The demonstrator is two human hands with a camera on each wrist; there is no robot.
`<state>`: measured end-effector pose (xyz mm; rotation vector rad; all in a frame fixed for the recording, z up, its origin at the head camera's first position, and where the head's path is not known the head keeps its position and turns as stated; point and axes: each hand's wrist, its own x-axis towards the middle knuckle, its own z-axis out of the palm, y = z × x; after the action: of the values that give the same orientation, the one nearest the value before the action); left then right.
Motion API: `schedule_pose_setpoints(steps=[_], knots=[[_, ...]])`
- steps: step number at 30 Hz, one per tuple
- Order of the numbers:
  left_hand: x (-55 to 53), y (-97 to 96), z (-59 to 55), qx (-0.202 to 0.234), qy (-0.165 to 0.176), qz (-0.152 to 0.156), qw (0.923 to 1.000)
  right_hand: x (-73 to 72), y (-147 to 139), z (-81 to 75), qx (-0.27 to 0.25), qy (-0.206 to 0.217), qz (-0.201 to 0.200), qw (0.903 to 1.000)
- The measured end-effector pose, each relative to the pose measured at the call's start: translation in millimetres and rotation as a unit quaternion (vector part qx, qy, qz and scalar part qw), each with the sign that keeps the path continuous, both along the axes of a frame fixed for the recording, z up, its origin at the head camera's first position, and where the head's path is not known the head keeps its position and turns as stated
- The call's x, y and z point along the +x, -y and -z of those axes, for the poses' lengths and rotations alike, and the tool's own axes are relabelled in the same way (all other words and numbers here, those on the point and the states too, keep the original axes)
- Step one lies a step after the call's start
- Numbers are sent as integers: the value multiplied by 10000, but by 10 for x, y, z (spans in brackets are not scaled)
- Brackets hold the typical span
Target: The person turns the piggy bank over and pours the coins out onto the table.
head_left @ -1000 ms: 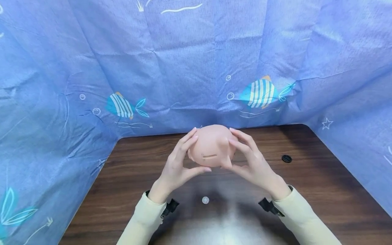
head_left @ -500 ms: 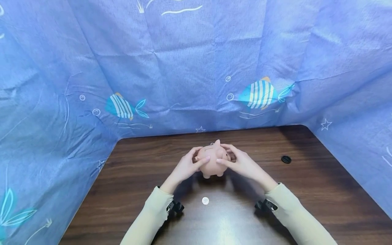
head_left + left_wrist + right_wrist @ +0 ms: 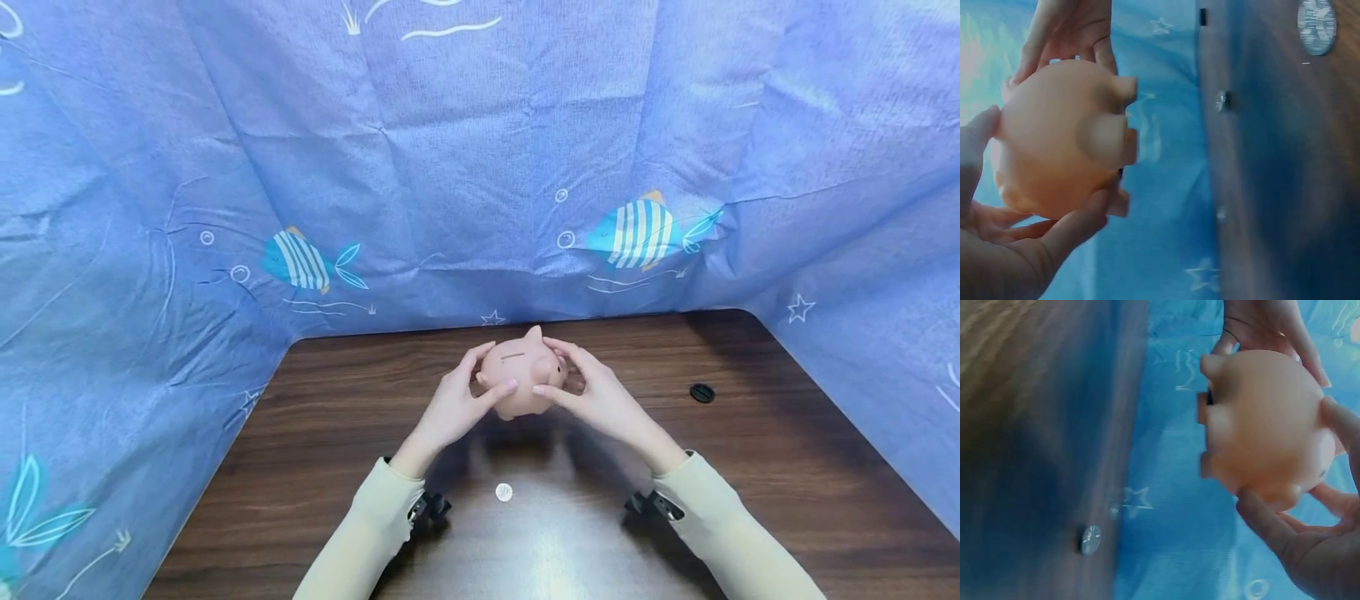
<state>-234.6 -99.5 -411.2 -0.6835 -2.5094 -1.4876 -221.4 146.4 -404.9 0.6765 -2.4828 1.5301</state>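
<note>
Both hands hold a pink piggy bank (image 3: 517,375) near the far middle of the table, close over the wood. Its coin slot (image 3: 513,356) faces up and its snout points right. My left hand (image 3: 459,402) grips the tail end, thumb on the near side. At the head end, my right hand (image 3: 603,402) grips it likewise. Stubby feet and a dark spot on the underside show in the left wrist view, where the piggy bank (image 3: 1063,137) fills the left half. A silver coin (image 3: 504,492) lies on the table nearer me.
A black round cap (image 3: 702,392) lies at the right of the brown wooden table (image 3: 322,433). Beyond the piggy bank, a small coin (image 3: 1222,101) shows in the left wrist view. A blue fish-print curtain (image 3: 450,183) surrounds the table's back and sides.
The piggy bank was held high and tipped with its slot toward me, then came down upright to the table. Since then both hands have raised it slightly and tilted it back toward me.
</note>
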Motion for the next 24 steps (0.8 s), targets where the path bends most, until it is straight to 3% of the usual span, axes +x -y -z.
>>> schedule_pose_setpoints(steps=[4, 5, 7, 9, 11, 14, 15, 16, 17, 18, 19, 20, 22, 24], knots=[[170, 14, -218, 307, -909, 192, 9952, 134, -25, -161, -172, -1146, -167, 9931], [223, 21, -281, 326, -1278, 258, 9909, 171, -34, -207, -164, -1605, -226, 9866], [335, 35, -413, 336, -2159, 432, 9749, 245, -46, -311, -175, -2655, -326, 9634], [440, 41, -548, 362, -3178, 672, 9451, 330, -42, -426, -285, -3671, -415, 9288], [532, 32, -677, 474, -4061, 949, 9077, 418, -16, -534, -546, -4504, -564, 8894], [622, 12, -811, 594, -5019, 1250, 8538, 537, 54, -672, -979, -5321, -829, 8369], [633, 7, -836, 621, -5187, 1312, 8425, 562, 73, -698, -1081, -5464, -903, 8256], [637, 6, -844, 629, -5284, 1344, 8359, 571, 86, -711, -1159, -5567, -967, 8169], [630, 7, -839, 633, -5281, 1373, 8356, 569, 92, -708, -1184, -5588, -987, 8148], [607, 11, -819, 617, -5206, 1372, 8405, 548, 87, -691, -1145, -5548, -937, 8187], [571, 16, -783, 582, -5051, 1342, 8506, 512, 73, -659, -1050, -5430, -859, 8287], [524, 25, -729, 525, -4790, 1263, 8671, 461, 48, -608, -928, -5182, -803, 8464], [402, 39, -581, 383, -3949, 1027, 9122, 330, -15, -465, -689, -4256, -743, 8992], [260, 37, -395, 276, -2680, 741, 9602, 191, -55, -311, -462, -2987, -624, 9512]])
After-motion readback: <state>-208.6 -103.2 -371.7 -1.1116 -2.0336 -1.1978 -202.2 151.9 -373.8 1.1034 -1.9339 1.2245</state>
